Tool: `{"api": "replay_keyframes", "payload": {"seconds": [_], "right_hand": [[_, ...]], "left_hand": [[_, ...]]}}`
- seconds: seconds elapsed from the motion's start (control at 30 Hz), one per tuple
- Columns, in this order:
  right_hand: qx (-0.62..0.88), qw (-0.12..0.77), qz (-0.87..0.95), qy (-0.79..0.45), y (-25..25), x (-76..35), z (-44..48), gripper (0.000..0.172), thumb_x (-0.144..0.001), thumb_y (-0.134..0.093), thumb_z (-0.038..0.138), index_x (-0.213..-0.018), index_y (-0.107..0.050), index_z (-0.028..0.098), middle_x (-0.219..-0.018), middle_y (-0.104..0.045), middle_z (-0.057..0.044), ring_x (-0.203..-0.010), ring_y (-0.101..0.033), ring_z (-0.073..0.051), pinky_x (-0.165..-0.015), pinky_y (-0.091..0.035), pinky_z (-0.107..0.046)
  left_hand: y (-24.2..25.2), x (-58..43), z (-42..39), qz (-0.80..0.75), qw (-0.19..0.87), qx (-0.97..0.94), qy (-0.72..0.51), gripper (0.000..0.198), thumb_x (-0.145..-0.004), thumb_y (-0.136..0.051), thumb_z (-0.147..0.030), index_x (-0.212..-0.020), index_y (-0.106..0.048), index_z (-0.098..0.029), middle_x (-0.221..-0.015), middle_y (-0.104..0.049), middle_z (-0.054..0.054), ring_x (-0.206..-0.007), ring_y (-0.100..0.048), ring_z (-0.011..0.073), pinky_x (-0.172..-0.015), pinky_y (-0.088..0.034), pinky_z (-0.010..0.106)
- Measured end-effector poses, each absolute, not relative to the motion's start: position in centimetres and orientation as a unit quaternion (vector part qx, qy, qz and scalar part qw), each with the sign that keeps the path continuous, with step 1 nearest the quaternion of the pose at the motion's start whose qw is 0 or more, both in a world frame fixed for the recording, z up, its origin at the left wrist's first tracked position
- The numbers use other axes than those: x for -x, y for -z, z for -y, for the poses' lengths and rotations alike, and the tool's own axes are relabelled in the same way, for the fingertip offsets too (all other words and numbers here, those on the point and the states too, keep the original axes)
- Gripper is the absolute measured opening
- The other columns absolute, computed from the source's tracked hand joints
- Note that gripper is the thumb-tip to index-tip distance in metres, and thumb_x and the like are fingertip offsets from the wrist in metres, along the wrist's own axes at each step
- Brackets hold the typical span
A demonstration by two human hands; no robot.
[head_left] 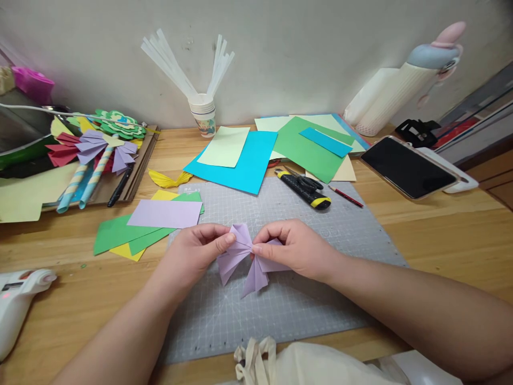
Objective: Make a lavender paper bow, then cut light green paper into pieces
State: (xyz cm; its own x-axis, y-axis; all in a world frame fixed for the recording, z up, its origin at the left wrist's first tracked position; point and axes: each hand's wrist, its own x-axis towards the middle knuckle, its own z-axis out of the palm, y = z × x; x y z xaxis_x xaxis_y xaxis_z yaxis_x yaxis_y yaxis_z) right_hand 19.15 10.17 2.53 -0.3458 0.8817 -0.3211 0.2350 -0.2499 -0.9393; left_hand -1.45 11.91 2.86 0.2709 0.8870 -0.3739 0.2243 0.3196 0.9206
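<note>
A pleated purple paper bow (255, 275) is held between my two hands, just above the grey cutting mat (312, 305). My left hand (200, 248) pinches its left folds between thumb and fingers. With thumb and forefinger, my right hand (298, 250) grips it at the gathered middle, where the folds fan out. Part of the right wing is hidden behind my right hand. Left of the mat's top corner lies a flat purple paper strip (164, 213), stacked on green strips (120, 235) and yellow paper (127, 252).
A utility knife (304, 190), black scissors (306, 182) and a pencil (345, 196) lie at the mat's far edge. Behind are coloured sheets (256, 160) and a paper cup (203, 120) of glue sticks. A glue gun (20, 305) sits left, a phone (409, 166) right.
</note>
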Motion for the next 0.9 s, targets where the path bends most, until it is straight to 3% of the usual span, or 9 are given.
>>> {"api": "replay_keyframes", "payload": {"seconds": [0.4,0.57,0.9], "right_hand": [[0.503,0.265,0.572,-0.592,-2.38,-19.13,-10.17,0.013,-0.076,-0.066,0.030,-0.071,-0.067,0.018,-0.070,-0.064,0.000,-0.063,-0.054,-0.013,-0.059,-0.040,-0.026],[0.500,0.262,0.573,-0.594,-2.31,-19.07,-10.13,0.014,-0.076,-0.067,0.031,-0.071,-0.065,0.018,-0.070,-0.063,0.001,-0.063,-0.053,-0.012,-0.059,-0.040,-0.025],[0.525,0.279,0.550,-0.586,-2.60,-19.12,-10.09,0.017,-0.075,-0.066,0.035,-0.071,-0.063,0.018,-0.073,-0.066,-0.002,-0.068,-0.056,-0.015,-0.063,-0.042,-0.027]], "left_hand": [[-3.00,1.20,-11.82,-0.556,0.589,-0.513,-0.284,0.037,-0.058,-0.082,-0.052,-0.069,-0.071,-0.018,-0.069,-0.069,0.001,-0.061,-0.055,0.0126,-0.061,-0.044,0.024],[-3.01,0.92,-11.45,-0.568,0.548,-0.543,-0.287,0.034,-0.063,-0.079,-0.051,-0.068,-0.070,-0.019,-0.069,-0.069,0.001,-0.063,-0.056,0.0143,-0.061,-0.043,0.024],[-3.04,1.11,-11.61,-0.543,0.588,-0.530,-0.280,0.033,-0.069,-0.075,-0.052,-0.073,-0.070,-0.019,-0.070,-0.066,-0.001,-0.064,-0.053,0.0115,-0.061,-0.041,0.022]]}}
